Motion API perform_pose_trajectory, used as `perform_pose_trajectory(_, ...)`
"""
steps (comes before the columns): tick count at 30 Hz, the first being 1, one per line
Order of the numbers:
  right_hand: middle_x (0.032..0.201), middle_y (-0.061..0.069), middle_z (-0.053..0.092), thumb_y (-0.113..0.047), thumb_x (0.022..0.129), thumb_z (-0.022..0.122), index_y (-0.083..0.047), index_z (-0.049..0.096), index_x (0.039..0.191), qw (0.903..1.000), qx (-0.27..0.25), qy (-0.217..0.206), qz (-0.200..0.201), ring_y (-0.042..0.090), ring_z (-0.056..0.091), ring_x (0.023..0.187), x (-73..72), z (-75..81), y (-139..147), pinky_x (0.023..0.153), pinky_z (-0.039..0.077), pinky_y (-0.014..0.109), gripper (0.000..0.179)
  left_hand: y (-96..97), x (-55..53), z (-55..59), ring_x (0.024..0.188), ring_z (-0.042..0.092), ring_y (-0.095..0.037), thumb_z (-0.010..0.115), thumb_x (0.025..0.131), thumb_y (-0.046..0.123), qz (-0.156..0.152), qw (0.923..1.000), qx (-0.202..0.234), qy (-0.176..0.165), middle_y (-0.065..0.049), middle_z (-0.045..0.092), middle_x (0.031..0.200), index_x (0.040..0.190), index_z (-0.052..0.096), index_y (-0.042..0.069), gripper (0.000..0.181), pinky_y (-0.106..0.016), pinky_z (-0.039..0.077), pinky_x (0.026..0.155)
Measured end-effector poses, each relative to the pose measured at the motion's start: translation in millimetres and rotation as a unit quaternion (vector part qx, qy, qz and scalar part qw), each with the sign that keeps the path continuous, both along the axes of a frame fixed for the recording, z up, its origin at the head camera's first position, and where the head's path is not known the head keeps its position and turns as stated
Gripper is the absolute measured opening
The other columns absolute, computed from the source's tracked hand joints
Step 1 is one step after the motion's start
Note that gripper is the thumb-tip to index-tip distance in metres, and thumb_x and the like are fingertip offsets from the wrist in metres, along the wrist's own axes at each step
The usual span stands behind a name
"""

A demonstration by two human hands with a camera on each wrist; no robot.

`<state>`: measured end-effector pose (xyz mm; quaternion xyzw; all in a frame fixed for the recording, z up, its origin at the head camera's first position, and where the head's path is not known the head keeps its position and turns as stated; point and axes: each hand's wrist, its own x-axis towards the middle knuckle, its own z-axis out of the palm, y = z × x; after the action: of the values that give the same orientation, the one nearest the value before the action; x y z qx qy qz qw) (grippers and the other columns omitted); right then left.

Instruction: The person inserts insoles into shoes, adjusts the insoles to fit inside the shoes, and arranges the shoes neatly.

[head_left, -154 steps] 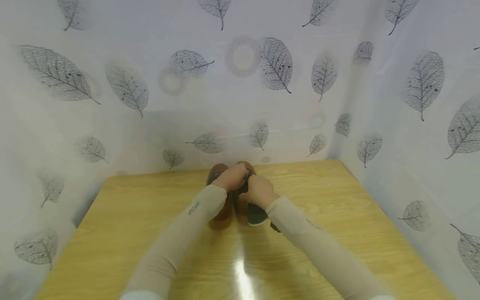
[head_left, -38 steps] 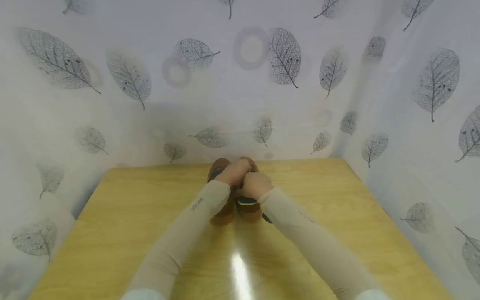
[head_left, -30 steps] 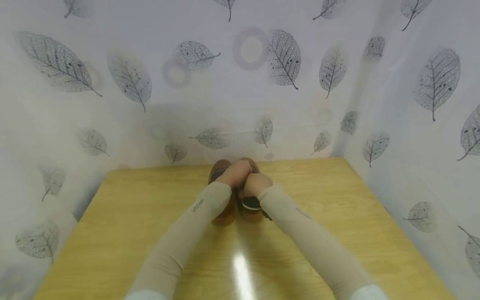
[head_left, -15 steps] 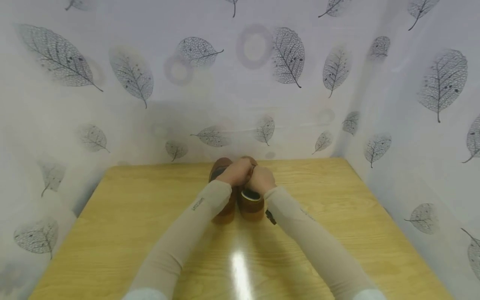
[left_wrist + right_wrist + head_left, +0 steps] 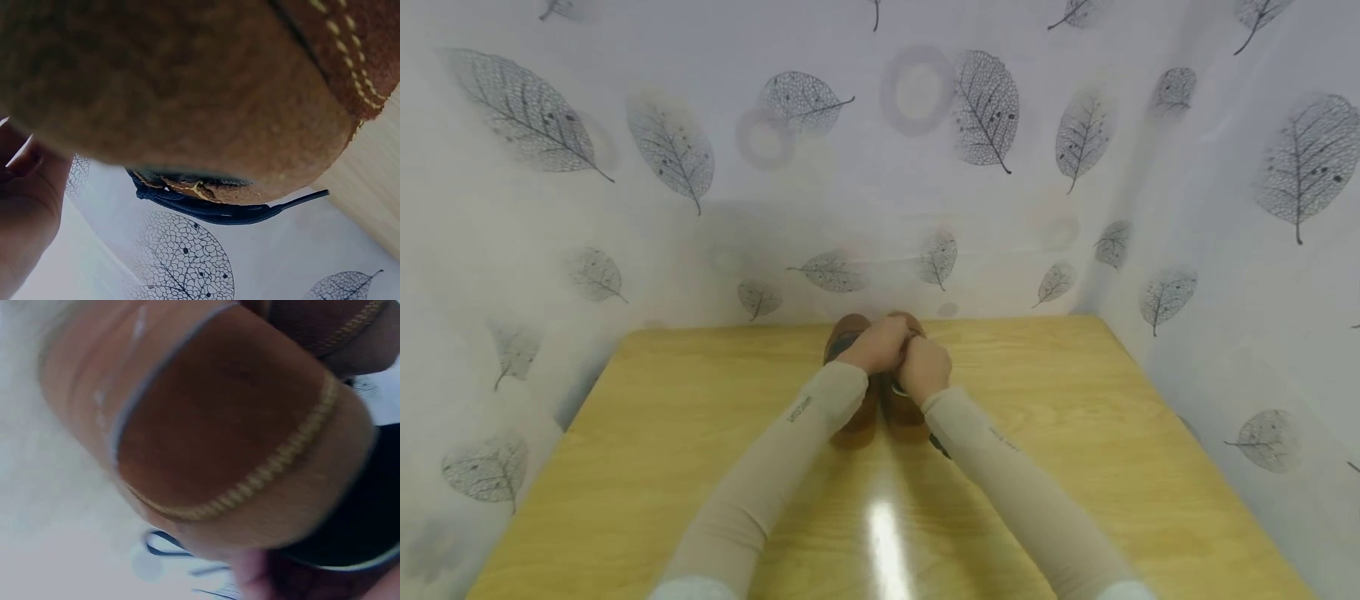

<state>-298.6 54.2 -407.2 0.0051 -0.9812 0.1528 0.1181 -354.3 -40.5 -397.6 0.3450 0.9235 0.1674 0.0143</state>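
Two brown suede shoes with yellow stitching stand side by side, toes away from me: the left shoe (image 5: 854, 427) and the right shoe (image 5: 907, 430). My left hand (image 5: 886, 343) grips the upper of the right shoe, fingers curled over its lace area. Just behind it, my right hand (image 5: 927, 368) pinches a dark insole (image 5: 356, 506) with a pale edge at the shoe's opening. Most of the insole is hidden by the shoe and hand. Dark laces (image 5: 231, 214) hang loose in the left wrist view, where one shoe fills much of the frame.
The shoes stand on a wooden table (image 5: 715, 417) near its back edge. Behind and at both sides hangs a white leaf-print cloth (image 5: 865, 192). A dark camera or strap (image 5: 939, 447) sits under the right wrist.
The insole, which stuck out behind the right shoe at first, has gone forward into it and shows only a sliver. My right hand has shifted slightly; my left stays on the shoe.
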Motion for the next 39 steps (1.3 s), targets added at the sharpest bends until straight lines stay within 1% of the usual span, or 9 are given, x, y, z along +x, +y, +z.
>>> perform_pose_trajectory(6, 0.081, 0.015, 0.069, -0.035, 0.075, 0.079, 0.000, 0.067, 0.080, 0.9915, 0.061, -0.085, 0.077, 0.031, 0.066, 0.077, 22.9, 30.0, -2.5, 0.066, 0.054, 0.042, 0.038, 0.6, 4.3, 4.3, 0.108, 0.058, -0.020, 0.066, 0.085, 0.002, 0.018, 0.9973, 0.028, -0.065, -0.006, 0.063, 0.121, 0.103, 0.072, 0.009, 0.020, -0.029, 0.046, 0.095)
perform_pose_trajectory(7, 0.081, 0.015, 0.069, -0.040, 0.073, 0.081, 0.000, 0.067, 0.079, 0.9891, 0.069, -0.097, 0.086, 0.030, 0.067, 0.077, 27.0, 34.7, -2.8, 0.066, 0.054, 0.042, 0.043, 0.2, 4.8, 4.7, 0.099, 0.060, -0.019, 0.065, 0.085, 0.000, 0.020, 0.9966, 0.035, -0.072, -0.006, 0.063, 0.120, 0.099, 0.073, 0.009, 0.018, -0.028, 0.048, 0.088)
perform_pose_trajectory(10, 0.078, 0.013, 0.068, -0.048, 0.074, 0.078, -0.001, 0.066, 0.078, 0.9837, 0.087, -0.121, 0.101, 0.028, 0.066, 0.075, 34.6, 40.1, -1.6, 0.063, 0.054, 0.040, 0.048, -1.0, 3.6, 5.1, 0.070, 0.051, -0.014, 0.062, 0.084, -0.003, 0.020, 0.9977, 0.026, -0.059, -0.005, 0.064, 0.090, 0.073, 0.066, 0.007, 0.016, -0.023, 0.043, 0.067)
perform_pose_trajectory(14, 0.074, 0.012, 0.065, -0.042, 0.082, 0.072, 0.000, 0.064, 0.075, 0.9843, 0.050, -0.138, 0.098, 0.026, 0.064, 0.070, 36.0, 39.4, 5.2, 0.059, 0.054, 0.039, 0.043, -1.5, 0.9, 5.1, 0.053, 0.036, -0.012, 0.060, 0.084, -0.002, 0.010, 0.9995, -0.027, -0.010, -0.001, 0.041, 0.060, 0.053, 0.042, 0.011, 0.038, -0.023, 0.033, 0.055)
perform_pose_trajectory(20, 0.077, 0.012, 0.064, -0.043, 0.086, 0.068, 0.002, 0.065, 0.082, 0.9774, -0.004, -0.188, 0.097, 0.023, 0.060, 0.069, 33.3, 47.8, 18.3, 0.067, 0.053, 0.039, 0.045, -0.8, 2.7, 6.4, 0.060, 0.044, -0.014, 0.061, 0.083, -0.002, 0.025, 0.9987, -0.042, -0.013, -0.001, 0.048, 0.069, 0.059, 0.050, 0.010, 0.029, -0.025, 0.041, 0.059)
perform_pose_trajectory(25, 0.073, 0.011, 0.062, -0.034, 0.083, 0.072, 0.004, 0.063, 0.087, 0.9765, -0.093, -0.176, 0.083, 0.020, 0.056, 0.062, 30.7, 39.5, 29.2, 0.057, 0.047, 0.031, 0.039, -0.1, 4.1, 7.6, 0.073, 0.056, -0.019, 0.064, 0.083, 0.000, 0.027, 0.9983, -0.051, 0.006, -0.006, 0.059, 0.082, 0.073, 0.064, 0.005, 0.011, -0.030, 0.050, 0.070)
perform_pose_trajectory(30, 0.047, -0.004, 0.041, -0.023, 0.080, 0.074, -0.009, 0.049, 0.054, 0.9625, -0.208, -0.171, 0.033, 0.009, 0.036, 0.043, 29.3, 31.4, 30.0, 0.041, 0.028, 0.020, 0.039, -2.2, 3.9, 9.6, 0.077, 0.060, -0.023, 0.065, 0.082, -0.001, 0.038, 0.9980, -0.050, 0.008, -0.008, 0.062, 0.084, 0.076, 0.067, 0.003, 0.008, -0.033, 0.052, 0.072)
perform_pose_trajectory(34, 0.042, -0.006, 0.039, -0.017, 0.079, 0.074, -0.013, 0.042, 0.045, 0.9734, -0.199, -0.110, 0.031, 0.009, 0.035, 0.041, 26.5, 23.8, 23.1, 0.039, 0.028, 0.021, 0.047, -2.0, 2.7, 8.1, 0.067, 0.055, -0.020, 0.065, 0.079, -0.002, 0.034, 0.9982, -0.042, 0.026, -0.004, 0.059, 0.072, 0.066, 0.062, 0.006, 0.015, -0.033, 0.051, 0.067)
perform_pose_trajectory(39, 0.052, 0.006, 0.056, -0.011, 0.072, 0.072, -0.005, 0.054, 0.048, 0.9895, -0.140, -0.026, 0.024, 0.020, 0.052, 0.051, 20.1, 11.4, 18.1, 0.046, 0.043, 0.032, 0.031, 0.0, 2.5, 3.8, 0.055, 0.043, -0.015, 0.061, 0.077, -0.004, 0.016, 0.9991, -0.030, 0.027, 0.001, 0.044, 0.059, 0.053, 0.044, 0.012, 0.034, -0.027, 0.041, 0.056)
